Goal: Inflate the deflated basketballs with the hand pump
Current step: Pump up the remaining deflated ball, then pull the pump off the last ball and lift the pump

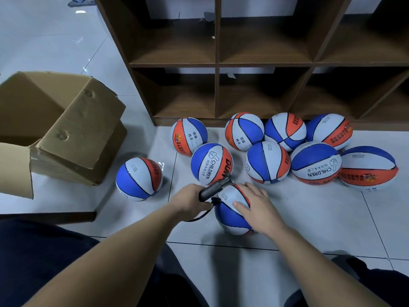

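9 basketballs (211,164), 1 pump (214,189), 1 box (77,129)

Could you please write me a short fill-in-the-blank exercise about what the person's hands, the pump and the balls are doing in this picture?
1. The left hand grips the black ____.
2. The right hand rests on the ball on the floor directly in front of the person, fingers ____ over it.
3. The cardboard box stands to the ____ of the balls, flaps open.
4. The compartments of the brown shelf hold ____ balls.

Missing words: pump; spread; left; no
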